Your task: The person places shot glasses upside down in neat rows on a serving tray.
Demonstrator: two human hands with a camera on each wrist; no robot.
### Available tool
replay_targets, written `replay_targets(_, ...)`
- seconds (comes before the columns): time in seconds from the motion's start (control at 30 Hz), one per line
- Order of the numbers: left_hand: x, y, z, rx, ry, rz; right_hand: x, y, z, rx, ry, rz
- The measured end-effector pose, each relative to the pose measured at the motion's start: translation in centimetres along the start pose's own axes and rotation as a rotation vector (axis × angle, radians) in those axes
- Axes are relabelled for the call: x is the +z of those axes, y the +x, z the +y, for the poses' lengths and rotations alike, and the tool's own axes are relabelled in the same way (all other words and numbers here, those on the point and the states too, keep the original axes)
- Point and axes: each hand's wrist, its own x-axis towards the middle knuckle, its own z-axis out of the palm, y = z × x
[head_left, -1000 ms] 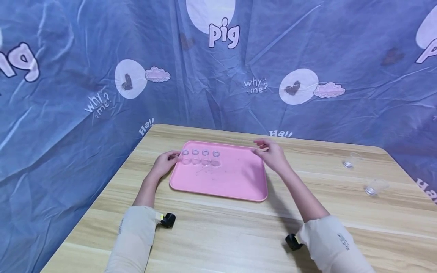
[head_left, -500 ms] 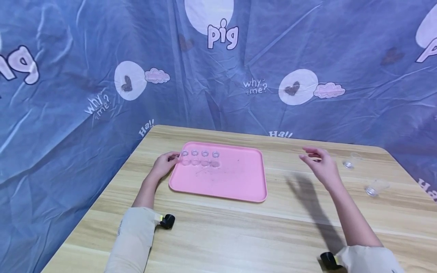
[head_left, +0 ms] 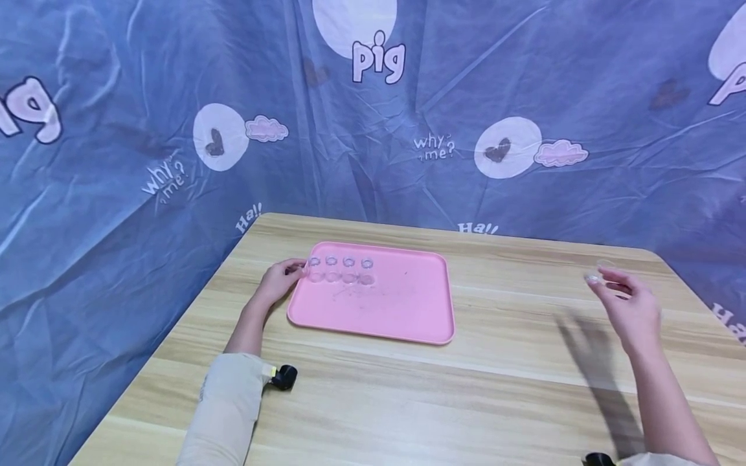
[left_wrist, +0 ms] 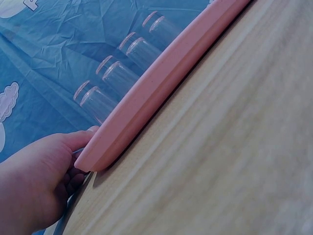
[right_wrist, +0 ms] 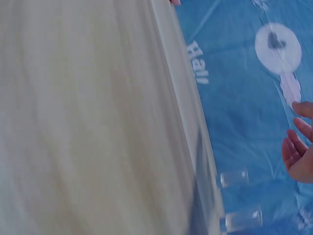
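Observation:
At the left edge of the pink tray (head_left: 402, 310), my left hand (head_left: 278, 282) grips the rim. The left wrist view shows the thumb along the rim and the other fingers curled by the tray corner. Several clear cups (left_wrist: 120, 78) stand in a row on the tray's far left part. Over the right side of the table, my right hand (head_left: 632, 310) is raised with loosely bent fingers and nothing held. In the head view its fingertips overlap one clear cup; the right wrist view shows two clear cups (right_wrist: 234, 177) apart from the hand.
A wooden table (head_left: 408, 401) carries the tray at left of centre and the two loose cups at right. Blue printed cloth (head_left: 361, 162) hangs behind the table's far edge and along its left side.
My right hand has moved from the tray's far right corner rightward across the table to the loose cups. The left hand and tray have stayed in place.

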Motion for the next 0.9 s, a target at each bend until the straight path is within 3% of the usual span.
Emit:
replay_targets(0.23,-0.2,-0.1,0.2,0.005,0.005,-0.001,-2.3,-0.1,1.3,0.174,-0.028,0.161)
replay_targets(0.5,0.0,0.1,0.0,0.013,0.012,0.001,-4.0,-0.3,3.9,0.317,-0.140,0.201)
replay_targets(0.7,0.0,0.1,-0.2,-0.005,0.001,-0.011,-4.3,-0.4,5.1,0.335,-0.223,0.141)
replay_targets(0.9,0.0,0.0,-0.1,0.001,0.007,-0.008,-4.3,-0.7,6.5,0.283,-0.250,0.026)
